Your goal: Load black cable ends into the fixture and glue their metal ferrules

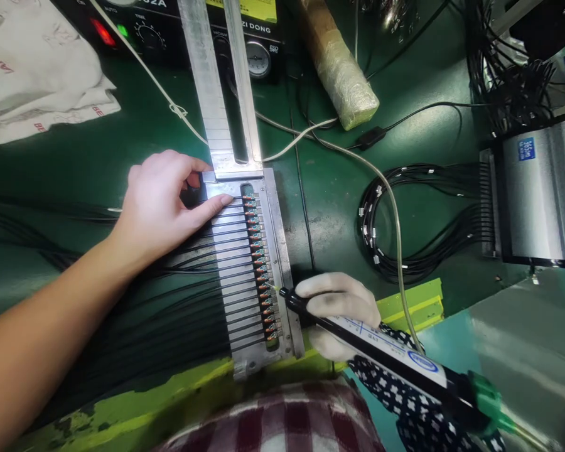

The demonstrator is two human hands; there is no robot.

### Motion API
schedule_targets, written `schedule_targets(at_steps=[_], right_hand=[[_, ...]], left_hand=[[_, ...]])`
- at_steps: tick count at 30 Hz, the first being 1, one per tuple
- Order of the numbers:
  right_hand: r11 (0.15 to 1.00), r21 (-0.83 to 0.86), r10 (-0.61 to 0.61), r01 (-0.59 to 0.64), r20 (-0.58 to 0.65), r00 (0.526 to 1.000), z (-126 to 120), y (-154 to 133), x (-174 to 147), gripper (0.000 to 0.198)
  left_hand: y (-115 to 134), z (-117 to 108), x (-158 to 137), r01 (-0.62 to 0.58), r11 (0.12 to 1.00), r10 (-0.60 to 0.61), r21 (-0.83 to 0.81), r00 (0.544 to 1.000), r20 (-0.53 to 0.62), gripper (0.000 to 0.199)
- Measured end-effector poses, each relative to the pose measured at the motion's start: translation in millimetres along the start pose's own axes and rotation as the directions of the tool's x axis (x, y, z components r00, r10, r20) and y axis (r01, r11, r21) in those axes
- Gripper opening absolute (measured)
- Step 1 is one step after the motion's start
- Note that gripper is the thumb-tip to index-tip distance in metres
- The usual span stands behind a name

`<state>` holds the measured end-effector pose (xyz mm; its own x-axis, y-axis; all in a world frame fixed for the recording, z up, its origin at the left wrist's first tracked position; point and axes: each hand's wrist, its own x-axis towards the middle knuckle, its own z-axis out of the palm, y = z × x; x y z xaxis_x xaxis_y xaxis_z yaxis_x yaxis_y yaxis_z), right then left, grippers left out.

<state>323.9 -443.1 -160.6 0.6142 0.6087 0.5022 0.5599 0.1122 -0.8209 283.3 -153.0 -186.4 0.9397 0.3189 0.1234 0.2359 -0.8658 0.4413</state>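
Note:
A flat metal fixture (234, 270) holds a row of black cables side by side, their ends bearing small circuit boards (258, 258) with orange-brown wires. My bare left hand (162, 194) grips the fixture's upper left edge, its thumb pressed on top over the first cables. In a white glove, my right hand (341, 304) is closed around a black dispensing syringe (381, 351) with a white label and a green cap. The syringe's thin needle (274, 288) points left at one of the boards in the lower half of the row; I cannot tell whether it touches.
A slotted metal bar (202, 75) rises behind the fixture. Farther back stands a black dispenser box (155, 41) with dials. A wrapped bar (343, 75), coiled black cables (374, 220) and a silver lamp unit (546, 194) lie right. White printed cloth (42, 69) lies at left.

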Motion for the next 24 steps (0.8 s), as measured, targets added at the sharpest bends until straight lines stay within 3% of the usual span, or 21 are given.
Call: schedule_targets(at_steps=[6, 24], right_hand=[[0.996, -0.089, 0.004, 0.007, 0.122, 0.992, -2.7, 0.8, -4.3, 0.012], [0.997, -0.063, -0.041, 0.047, 0.086, 0.995, -1.2, 6.2, -1.7, 0.012]], left_hand=[[0.8, -0.1, -0.1, 0.026, 0.999, -0.026, 0.021, 1.0, 0.005, 0.046], [3.7, -0.2, -0.2, 0.021, 1.0, -0.021, 0.022, 1.0, 0.001, 0.045]])
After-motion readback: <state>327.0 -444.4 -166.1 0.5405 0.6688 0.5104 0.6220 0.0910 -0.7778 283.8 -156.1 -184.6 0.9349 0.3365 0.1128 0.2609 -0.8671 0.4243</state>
